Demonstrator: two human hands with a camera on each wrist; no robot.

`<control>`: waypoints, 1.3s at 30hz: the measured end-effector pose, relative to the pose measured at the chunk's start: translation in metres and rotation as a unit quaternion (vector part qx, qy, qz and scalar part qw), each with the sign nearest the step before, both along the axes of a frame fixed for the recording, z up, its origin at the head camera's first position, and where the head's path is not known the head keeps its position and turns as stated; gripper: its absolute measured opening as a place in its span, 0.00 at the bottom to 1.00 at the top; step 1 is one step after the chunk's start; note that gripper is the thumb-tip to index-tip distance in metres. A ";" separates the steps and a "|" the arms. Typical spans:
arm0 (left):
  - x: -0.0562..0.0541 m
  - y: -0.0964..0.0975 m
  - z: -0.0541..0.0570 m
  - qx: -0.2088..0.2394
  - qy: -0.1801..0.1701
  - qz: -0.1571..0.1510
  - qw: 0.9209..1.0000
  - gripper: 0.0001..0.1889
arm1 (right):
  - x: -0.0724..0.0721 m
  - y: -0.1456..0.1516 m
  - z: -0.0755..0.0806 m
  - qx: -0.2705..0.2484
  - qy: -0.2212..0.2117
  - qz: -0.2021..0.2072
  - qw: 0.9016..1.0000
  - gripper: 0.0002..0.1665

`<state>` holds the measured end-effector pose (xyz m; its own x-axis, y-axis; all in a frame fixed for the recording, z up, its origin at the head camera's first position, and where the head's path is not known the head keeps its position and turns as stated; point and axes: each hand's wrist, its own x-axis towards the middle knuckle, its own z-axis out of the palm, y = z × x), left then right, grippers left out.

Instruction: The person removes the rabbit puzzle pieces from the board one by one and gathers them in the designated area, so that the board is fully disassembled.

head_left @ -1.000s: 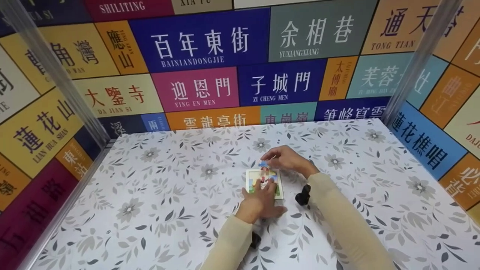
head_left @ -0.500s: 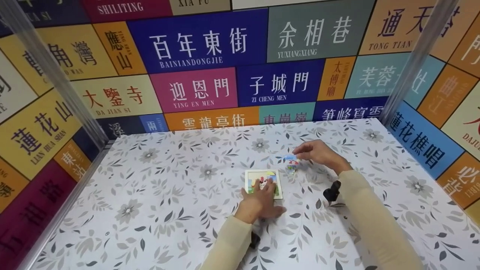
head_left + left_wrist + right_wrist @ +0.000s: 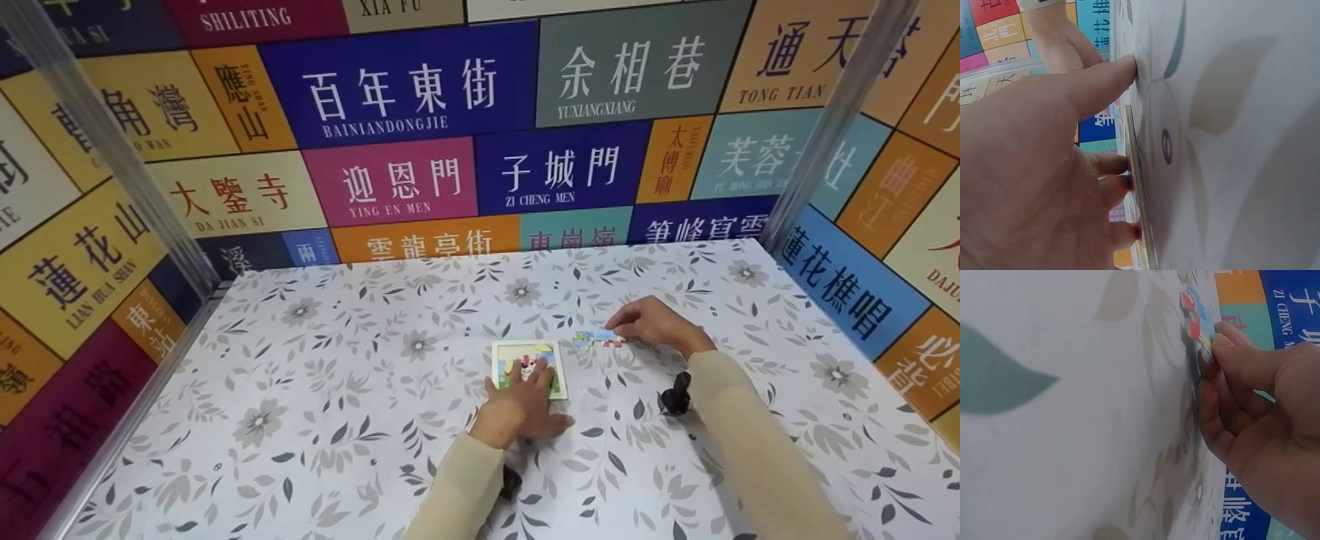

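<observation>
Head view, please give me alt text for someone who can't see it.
A person's left hand rests on a small framed picture while the right hand pinches a jagged, colorful puzzle section to its right. The table has a leaf-and-flower pattern, and colorful signs cover the wall behind.

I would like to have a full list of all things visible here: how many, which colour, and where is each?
tabletop: 1, white with grey leaves and flowers, beneath everything handled
puzzle board: 1, pale frame with colourful picture, on the tabletop
puzzle strip: 1, mainly blue with red, right of the board; number of pieces unclear
wall panels: many, multicoloured with lettering, behind and at both sides
posts: 2, clear, back left and back right
wrist devices: 2, black, one by each wrist
sleeves: 2, beige, on both arms
left hand: 1, fingers resting on the board
right hand: 1, pinching the strip
</observation>
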<state>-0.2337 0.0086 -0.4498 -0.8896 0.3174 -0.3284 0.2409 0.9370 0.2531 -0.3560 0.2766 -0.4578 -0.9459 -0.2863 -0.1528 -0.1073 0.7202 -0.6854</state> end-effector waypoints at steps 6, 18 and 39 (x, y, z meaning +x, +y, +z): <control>0.001 0.000 0.000 0.005 0.005 -0.002 1.000 0.46 | -0.001 -0.004 -0.003 0.005 0.001 -0.015 1.000 0.11; 0.002 -0.007 0.000 0.022 -0.014 0.002 1.000 0.44 | 0.008 -0.036 0.010 0.004 0.042 -0.003 0.999 0.13; 0.001 -0.011 0.001 0.028 -0.003 -0.011 1.000 0.41 | 0.010 -0.098 -0.001 -0.016 0.060 0.154 0.986 0.07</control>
